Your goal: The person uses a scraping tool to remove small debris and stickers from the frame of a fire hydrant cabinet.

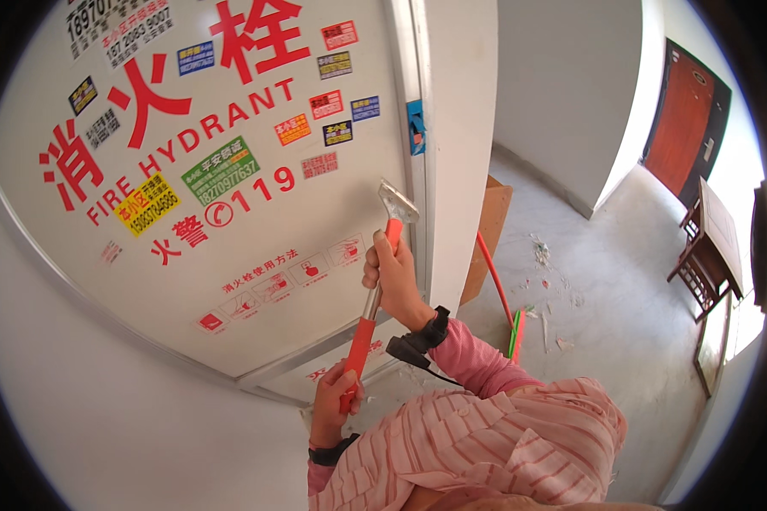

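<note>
A long-handled scraper [372,297] with red grips and a steel shaft slants across the lower part of a white fire hydrant cabinet door [332,211]. My right hand [393,274] is wrapped around its upper part, just below the metal blade head [397,202]. Lower down, my left hand [337,397] grasps the red end grip. The blade head is close to the door's right edge; whether it touches the panel I cannot tell. Several small stickers bearing writing, among them a green sticker [218,171] and a yellow sticker [147,204], cling to the door amid large red lettering.
A blue latch [416,128] sits in the door's metal frame. On the floor to the right are a red-handled broom [495,278], scattered scraps [541,252] and a brown board [488,236]. Farther off stand a dark wooden table [716,236] and a reddish-brown door [681,121].
</note>
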